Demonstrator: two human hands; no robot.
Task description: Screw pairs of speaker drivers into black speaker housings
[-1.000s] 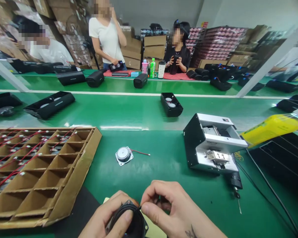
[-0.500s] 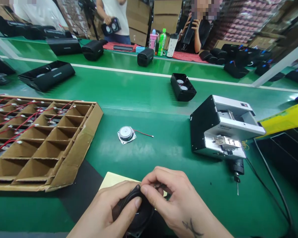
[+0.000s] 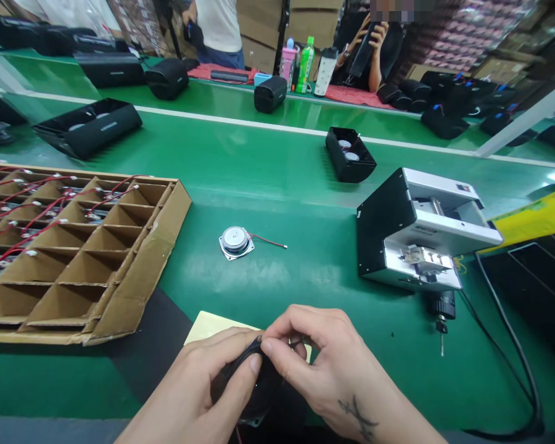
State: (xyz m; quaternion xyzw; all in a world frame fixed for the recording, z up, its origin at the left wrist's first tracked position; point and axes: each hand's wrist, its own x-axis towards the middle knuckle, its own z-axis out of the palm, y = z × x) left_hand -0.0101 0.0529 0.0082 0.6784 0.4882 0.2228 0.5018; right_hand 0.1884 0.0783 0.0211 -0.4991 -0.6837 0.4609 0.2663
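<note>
My left hand (image 3: 208, 382) is closed around a black speaker driver (image 3: 264, 391), its thumb pressed on the front rim. The driver is tilted low in front of me, partly hidden by my fingers; a metal corner shows below. My right hand (image 3: 328, 364) pinches at the driver's upper edge with thumb and index finger, and what lies between those fingertips is too small to name. Under both hands lies a pale yellow sheet (image 3: 208, 323). Farther up the green bench, another speaker driver (image 3: 235, 240) rests magnet up, with its red lead stretched to the right.
On the left stands a divided cardboard box (image 3: 161, 246) with wired drivers in several cells. To the right are a silver-and-black machine (image 3: 388, 228) and a black-handled screwdriver (image 3: 441, 308). Black speaker housings (image 3: 351, 157) stand beyond, with people working across the bench.
The view has shifted slightly. The driver in my left hand has tipped so less of its front shows; my right fingers still pinch at its edge. Across the bench, a person's held speaker has turned.
</note>
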